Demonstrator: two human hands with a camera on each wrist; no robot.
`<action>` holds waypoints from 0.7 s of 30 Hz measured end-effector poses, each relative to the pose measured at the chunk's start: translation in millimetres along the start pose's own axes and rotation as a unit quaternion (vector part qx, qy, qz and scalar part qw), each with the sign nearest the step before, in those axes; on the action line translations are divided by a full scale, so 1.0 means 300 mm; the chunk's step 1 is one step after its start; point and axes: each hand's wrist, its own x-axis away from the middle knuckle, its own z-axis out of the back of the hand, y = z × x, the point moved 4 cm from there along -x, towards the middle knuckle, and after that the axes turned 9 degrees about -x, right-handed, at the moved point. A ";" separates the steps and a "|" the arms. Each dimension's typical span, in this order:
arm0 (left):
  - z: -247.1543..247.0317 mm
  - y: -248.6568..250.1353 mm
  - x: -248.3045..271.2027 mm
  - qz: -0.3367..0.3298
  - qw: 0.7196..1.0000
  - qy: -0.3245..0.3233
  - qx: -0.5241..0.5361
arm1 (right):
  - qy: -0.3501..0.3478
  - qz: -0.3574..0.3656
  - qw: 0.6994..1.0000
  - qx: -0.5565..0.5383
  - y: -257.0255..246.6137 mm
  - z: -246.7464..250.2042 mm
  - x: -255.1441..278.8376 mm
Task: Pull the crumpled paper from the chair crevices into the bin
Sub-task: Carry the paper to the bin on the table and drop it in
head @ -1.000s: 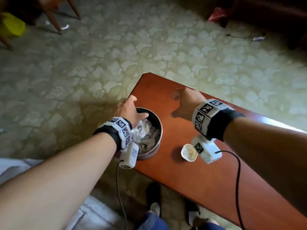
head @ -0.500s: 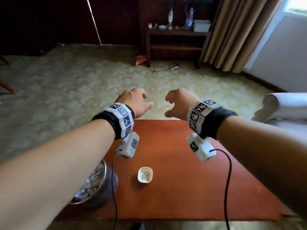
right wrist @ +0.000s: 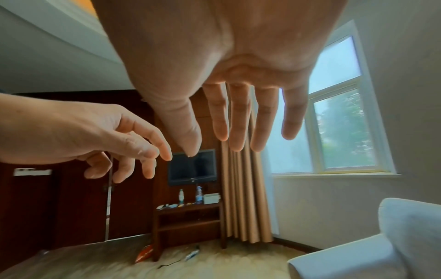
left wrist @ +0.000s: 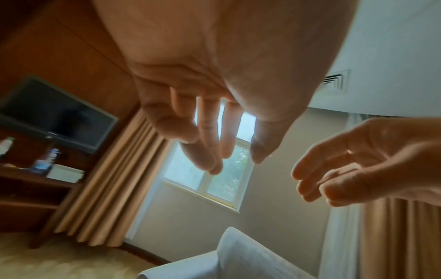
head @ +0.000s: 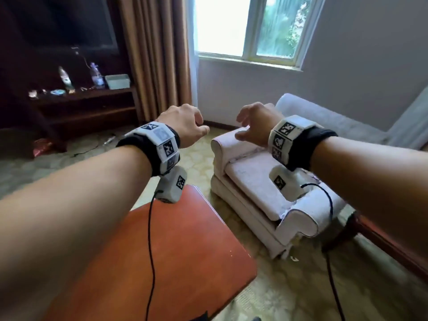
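Observation:
A pale armchair [head: 252, 179] with rolled arms stands on the floor right of the red-brown table [head: 176, 251]. No crumpled paper shows in its crevices from here, and the bin is out of view. My left hand [head: 185, 126] hangs in the air above the table's far corner, fingers loosely curled and empty. My right hand [head: 252, 126] floats over the chair's far arm, fingers relaxed, holding nothing. The left wrist view shows the left hand [left wrist: 214, 132] with empty, spread fingers. In the right wrist view the right hand [right wrist: 229, 122] is the same.
A dark shelf unit [head: 78, 105] with bottles and a box stands at the back left under a television [head: 58, 22]. Brown curtains [head: 157, 54] hang beside the window [head: 250, 26]. A grey sofa [head: 335, 121] lies behind the armchair. Patterned carpet [head: 289, 286] separates table and chair.
My head has turned up and right from the table and bin to the armchair. Both hands have lifted off the table and moved toward the chair, empty.

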 end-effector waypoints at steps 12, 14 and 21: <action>-0.224 0.756 -0.428 -0.190 0.978 -0.061 -0.059 | 0.062 -0.185 0.981 0.006 0.753 0.282 0.022; -0.265 0.874 -0.475 -0.220 0.972 -0.067 -0.038 | 0.057 -0.216 0.975 0.016 0.856 0.298 0.044; -0.484 1.274 -0.614 -0.291 0.952 -0.082 -0.044 | 0.046 -0.265 0.962 0.051 1.238 0.410 0.017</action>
